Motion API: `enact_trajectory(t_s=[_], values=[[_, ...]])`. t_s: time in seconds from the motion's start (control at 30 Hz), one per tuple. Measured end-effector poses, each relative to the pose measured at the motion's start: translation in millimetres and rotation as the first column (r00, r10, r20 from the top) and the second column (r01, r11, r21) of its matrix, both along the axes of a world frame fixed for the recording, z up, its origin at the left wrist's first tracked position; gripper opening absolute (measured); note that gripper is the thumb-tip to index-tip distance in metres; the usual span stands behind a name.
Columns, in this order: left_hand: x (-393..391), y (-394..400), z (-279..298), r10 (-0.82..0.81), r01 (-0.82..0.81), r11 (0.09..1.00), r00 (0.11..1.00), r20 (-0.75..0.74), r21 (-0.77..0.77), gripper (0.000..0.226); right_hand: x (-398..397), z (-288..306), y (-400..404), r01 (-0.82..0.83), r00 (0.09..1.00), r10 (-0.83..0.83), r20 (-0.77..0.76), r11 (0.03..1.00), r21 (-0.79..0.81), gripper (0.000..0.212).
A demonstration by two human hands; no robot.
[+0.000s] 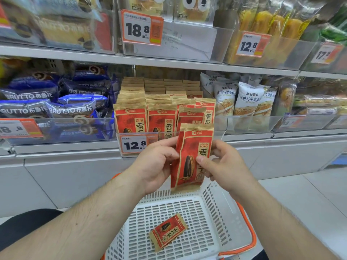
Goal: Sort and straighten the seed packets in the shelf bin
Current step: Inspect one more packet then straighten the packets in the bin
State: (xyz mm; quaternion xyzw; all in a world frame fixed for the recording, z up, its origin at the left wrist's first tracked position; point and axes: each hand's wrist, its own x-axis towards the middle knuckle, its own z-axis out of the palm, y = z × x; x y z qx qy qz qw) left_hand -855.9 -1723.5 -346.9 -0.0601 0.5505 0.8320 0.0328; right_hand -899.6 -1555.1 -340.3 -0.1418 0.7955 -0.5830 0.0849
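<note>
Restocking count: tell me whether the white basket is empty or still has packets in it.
Not empty. One seed packet lies flat and askew on the floor of the white basket; nothing else shows inside.

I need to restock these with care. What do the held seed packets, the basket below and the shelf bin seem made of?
Held seed packets: probably kraft-style paper, matte tan edges with crimped seals, red print; both hands pinch them.
Basket: white moulded plastic, slotted walls, orange rim.
Shelf bin: clear glossy plastic, likely acrylic; the packets behind show through.
</note>
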Motion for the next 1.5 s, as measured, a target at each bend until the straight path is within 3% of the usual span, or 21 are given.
enact_trajectory(t_s=[0.1, 0.23, 0.43, 0.6, 0.7, 0.77, 0.87, 0.97, 1.07, 1.13, 1.2, 1.27, 1.37, 1.43, 1.5], values=[[-7, -7, 5, 0.115, -0.112, 0.989, 0.993, 0.019, -0.098, 0.034, -12, 5, -1, 0.041, 0.999, -0.043, -0.034, 0.998, -0.051, 0.021], [-22, -15, -2, 0.284, -0.283, 0.958, 0.930, 0.233, -0.037, 0.014, -36, 26, 7, 0.113, 0.981, -0.132, -0.140, 0.984, -0.135, 0.027], [-29, -20, -6, 0.230, -0.314, 0.944, 0.845, 0.482, 0.100, 0.045, -77, 66, 36, 0.188, 0.917, -0.237, -0.322, 0.967, -0.174, 0.029], [-36, -19, -4, 0.201, -0.346, 0.923, 0.811, 0.549, 0.172, 0.065, -124, 61, 28, 0.238, 0.903, -0.222, -0.368, 0.971, -0.004, 0.025], [-39, -17, 0, 0.194, -0.368, 0.908, 0.792, 0.579, 0.200, 0.080, -143, 54, 20, 0.243, 0.928, -0.204, -0.310, 0.966, 0.092, 0.015], [-40, -16, 6, 0.215, -0.392, 0.899, 0.785, 0.581, 0.196, 0.076, -154, 50, 17, 0.225, 0.950, -0.174, -0.259, 0.957, 0.183, 0.016], [-47, -15, 9, 0.232, -0.419, 0.882, 0.784, 0.575, 0.215, 0.049, -163, 47, 14, 0.135, 0.983, -0.071, -0.169, 0.907, 0.400, 0.020], [-55, -16, 9, 0.250, -0.467, 0.851, 0.764, 0.595, 0.241, 0.066, -166, 55, 7, 0.099, 0.980, 0.019, -0.197, 0.816, 0.570, 0.023], [-61, -16, 7, 0.264, -0.513, 0.815, 0.742, 0.616, 0.269, 0.080, -173, 69, -1, 0.183, 0.936, 0.013, -0.352, 0.835, 0.518, 0.033], [-64, -16, 6, 0.263, -0.524, 0.805, 0.735, 0.626, 0.277, 0.079, -181, 78, -5, 0.155, 0.926, 0.056, -0.374, 0.845, 0.511, 0.027], [-66, -17, 5, 0.260, -0.531, 0.801, 0.724, 0.639, 0.276, 0.077, -189, 81, -9, 0.104, 0.914, 0.197, -0.355, 0.732, 0.673, 0.024], [-68, -18, 4, 0.253, -0.535, 0.798, 0.714, 0.653, 0.276, 0.076, -196, 77, -15, 0.108, 0.877, 0.345, -0.335, 0.537, 0.837, 0.027], [-70, -20, 5, 0.238, -0.546, 0.789, 0.695, 0.679, 0.282, 0.072, -208, 70, -22, 0.251, 0.798, 0.494, -0.346, 0.249, 0.935, 0.018], [-71, -21, 5, 0.222, -0.537, 0.794, 0.694, 0.685, 0.286, 0.061, -216, 72, -30, 0.237, 0.797, 0.532, -0.287, 0.162, 0.958, 0.029], [-72, -22, 3, 0.208, -0.524, 0.802, 0.693, 0.690, 0.285, 0.050, -224, 74, -37, 0.160, 0.816, 0.533, -0.221, 0.159, 0.974, 0.038]])
